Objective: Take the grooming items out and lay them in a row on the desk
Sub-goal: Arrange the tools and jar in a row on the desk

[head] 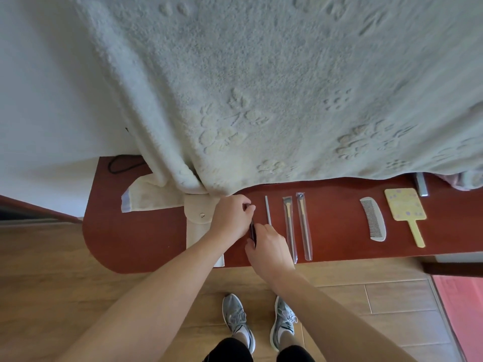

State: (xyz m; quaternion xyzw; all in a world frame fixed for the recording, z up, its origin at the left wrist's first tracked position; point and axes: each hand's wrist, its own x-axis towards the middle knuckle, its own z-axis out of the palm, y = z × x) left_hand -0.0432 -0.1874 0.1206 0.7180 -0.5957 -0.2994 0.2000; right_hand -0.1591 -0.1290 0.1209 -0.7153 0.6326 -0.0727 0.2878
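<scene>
A cream pouch [199, 223] with a snap flap lies on the red-brown desk [337, 202], partly under my left forearm. My left hand [231, 216] and my right hand [269, 248] both pinch a thin dark item [253, 232], held just right of the pouch. To its right lie a slim grey stick [268, 209] and two wrapped brushes [288, 226] [304, 226], side by side. Further right rest a grey comb [373, 222] and a yellow hand mirror [406, 211].
A thick pale blanket [261, 87] hangs over the desk's back part. A folded cream towel [151, 195] lies at the left, with a black cord [120, 164] behind it. A grey bar [421, 184] sits at the far right. Wooden floor and my shoes are below.
</scene>
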